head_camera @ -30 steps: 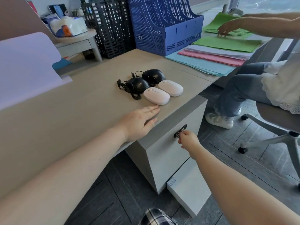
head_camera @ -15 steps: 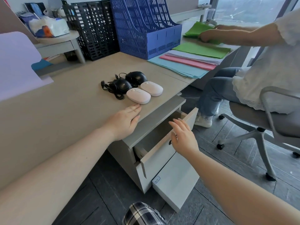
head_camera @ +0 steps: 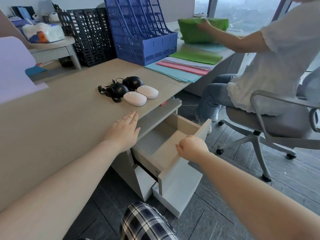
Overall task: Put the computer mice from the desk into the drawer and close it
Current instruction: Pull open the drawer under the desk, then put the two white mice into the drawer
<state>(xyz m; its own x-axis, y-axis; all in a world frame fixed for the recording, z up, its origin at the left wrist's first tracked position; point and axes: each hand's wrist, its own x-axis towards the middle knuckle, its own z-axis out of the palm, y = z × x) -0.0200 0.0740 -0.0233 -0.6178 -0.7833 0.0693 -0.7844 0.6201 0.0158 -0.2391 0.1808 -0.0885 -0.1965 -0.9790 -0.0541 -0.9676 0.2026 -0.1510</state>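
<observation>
Two white wireless mice [head_camera: 135, 98] [head_camera: 148, 91] and two black corded mice [head_camera: 117, 89] [head_camera: 133, 81] lie clustered near the desk's [head_camera: 57, 115] front edge. Below them the top drawer [head_camera: 173, 148] of a grey cabinet stands pulled out, its inside bare as far as I can see. My right hand [head_camera: 192, 147] grips the top edge of the drawer front. My left hand [head_camera: 125, 129] rests flat on the desk edge, fingers extended, a short way in front of the white mice.
A blue file rack [head_camera: 142, 32] and black crates [head_camera: 90, 35] stand at the back of the desk. Coloured paper sheets [head_camera: 183, 68] lie to the right. A seated person on a wheeled chair [head_camera: 270, 122] handles green paper close to the drawer's right side.
The drawer went from closed to pulled well out, drawn by my right hand, which now grips its top edge. My left hand stayed flat on the desk.
</observation>
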